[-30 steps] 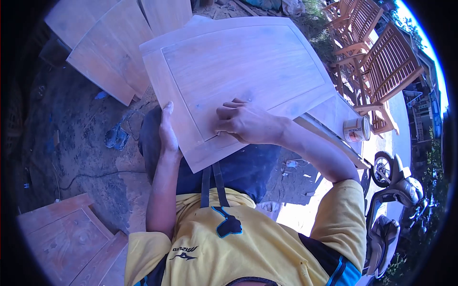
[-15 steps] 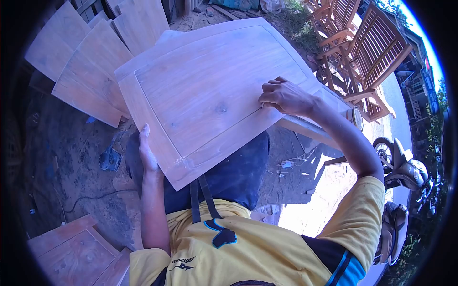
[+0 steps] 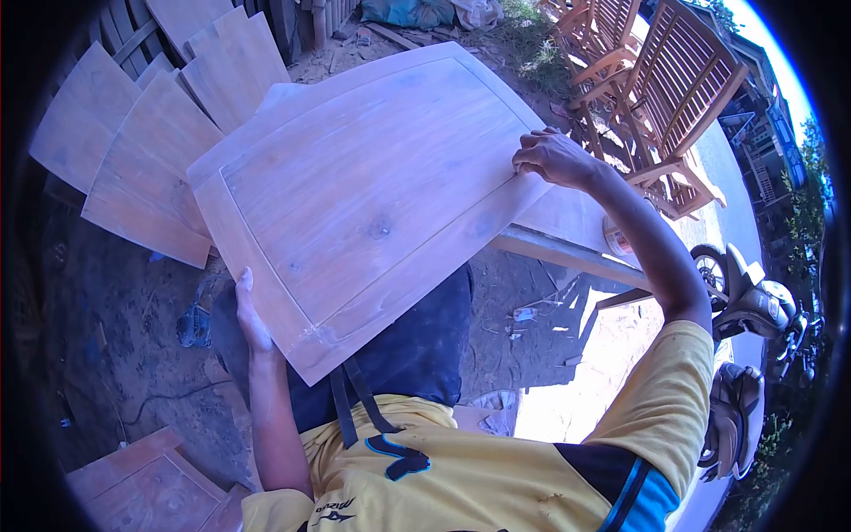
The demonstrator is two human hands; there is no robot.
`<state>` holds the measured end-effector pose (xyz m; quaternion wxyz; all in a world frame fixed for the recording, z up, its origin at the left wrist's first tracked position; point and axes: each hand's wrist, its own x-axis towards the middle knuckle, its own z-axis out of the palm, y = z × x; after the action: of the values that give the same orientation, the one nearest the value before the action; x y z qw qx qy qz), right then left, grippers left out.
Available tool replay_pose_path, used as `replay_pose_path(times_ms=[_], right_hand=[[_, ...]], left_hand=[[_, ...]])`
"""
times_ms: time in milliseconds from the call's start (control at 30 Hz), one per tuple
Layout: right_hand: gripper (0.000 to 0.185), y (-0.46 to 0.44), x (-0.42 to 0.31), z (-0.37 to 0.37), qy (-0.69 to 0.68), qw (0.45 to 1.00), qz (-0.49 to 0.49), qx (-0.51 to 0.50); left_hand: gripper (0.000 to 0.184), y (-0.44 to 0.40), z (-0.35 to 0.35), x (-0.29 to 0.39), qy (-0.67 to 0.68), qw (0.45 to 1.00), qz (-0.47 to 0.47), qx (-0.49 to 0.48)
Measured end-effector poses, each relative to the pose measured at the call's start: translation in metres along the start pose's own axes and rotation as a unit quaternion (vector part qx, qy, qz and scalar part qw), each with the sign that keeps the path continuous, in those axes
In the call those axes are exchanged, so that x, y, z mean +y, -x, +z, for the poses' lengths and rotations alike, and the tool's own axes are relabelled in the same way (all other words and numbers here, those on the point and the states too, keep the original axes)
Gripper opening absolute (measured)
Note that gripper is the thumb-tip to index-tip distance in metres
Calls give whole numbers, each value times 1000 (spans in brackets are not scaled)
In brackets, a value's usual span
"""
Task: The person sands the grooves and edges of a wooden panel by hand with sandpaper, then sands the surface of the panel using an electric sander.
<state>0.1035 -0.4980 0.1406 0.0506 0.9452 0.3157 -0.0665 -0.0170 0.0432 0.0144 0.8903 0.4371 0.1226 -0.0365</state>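
Head view: bare left hand [image 3: 255, 324] clamped the pale, curved-topped wooden panel [image 3: 359, 199] (11 o'clock) by its 8-o'clock edge; bare right hand [image 3: 558, 160], bunched together, contents unclear, had moved along the straight, dark groove [image 3: 417, 250] toward 2 o'clock, apparently nearing its end.

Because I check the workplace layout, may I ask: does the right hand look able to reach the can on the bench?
Probably yes: the can sits on the bench close to the right forearm, with nothing visible between them. The right hand would first have to leave the wooden panel.
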Motion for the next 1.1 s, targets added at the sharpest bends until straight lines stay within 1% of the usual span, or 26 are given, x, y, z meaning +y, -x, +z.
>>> replay_pose_path(times_ms=[67, 100, 133, 200, 233, 267, 333, 367, 467, 500, 567, 633, 700, 833, 933, 1000, 1033, 1100], right_hand=[[5, 0, 11, 2, 32, 999, -7, -4], [10, 4, 26, 0, 105, 993, 39, -23], [15, 16, 45, 3, 215, 969, 116, -27], [16, 41, 58, -10, 231, 956, 176, 30], [13, 51, 52, -13, 228, 956, 169, 74], [13, 50, 51, -13, 231, 956, 171, 65], [11, 49, 42, -2, 101, 978, 181, 34], [11, 46, 37, 3, 86, 980, 179, 29], [12, 34, 31, 16, 116, 978, 168, 29], [15, 29, 32, 21, 105, 977, 183, 42], [17, 22, 38, 23, 120, 976, 179, 40], [20, 17, 35, 19, 136, 975, 174, 36], [24, 10, 35, 15, 165, 969, 184, -17], [27, 6, 38, 19, 206, 968, 140, -10], [26, 4, 32, 22, 173, 974, 147, -2], [24, 4, 21, 21, 156, 981, 115, -1], [23, 2, 15, 20, 140, 985, 96, 13], [23, -1, -3, 19, 117, 988, 103, 9]], left_hand=[[68, 2, -5, 0, -2, 1000, -12, -9], [68, 0, -9, -3, -12, 1000, -3, 1], [68, -3, -10, -4, -20, 1000, 7, 10], [67, -3, -9, -2, -10, 1000, 8, 9], [67, -3, -7, -4, -2, 1000, 7, 15], [67, -3, -4, -5, 3, 1000, -1, 13], [66, -1, -5, -3, 3, 1000, -7, 25], [65, -5, -15, -7, 0, 1000, -4, 20], [65, -8, -19, -9, -11, 999, 7, 35], [65, -7, -17, -8, -12, 999, 7, 36], [64, -4, -10, -6, -8, 999, -3, 48], [64, -5, -13, -6, -7, 999, -5, 41], [63, -5, -15, -7, -4, 999, -5, 37], [63, -8, -15, -9, 20, 999, -3, 34], [60, -2, -8, -7, 22, 999, 1, 34], [58, -3, -7, -5, 23, 999, 1, 37], [61, -4, -10, -7, 12, 999, 6, 34], [63, -4, -12, -8, 2, 1000, 9, 30]])
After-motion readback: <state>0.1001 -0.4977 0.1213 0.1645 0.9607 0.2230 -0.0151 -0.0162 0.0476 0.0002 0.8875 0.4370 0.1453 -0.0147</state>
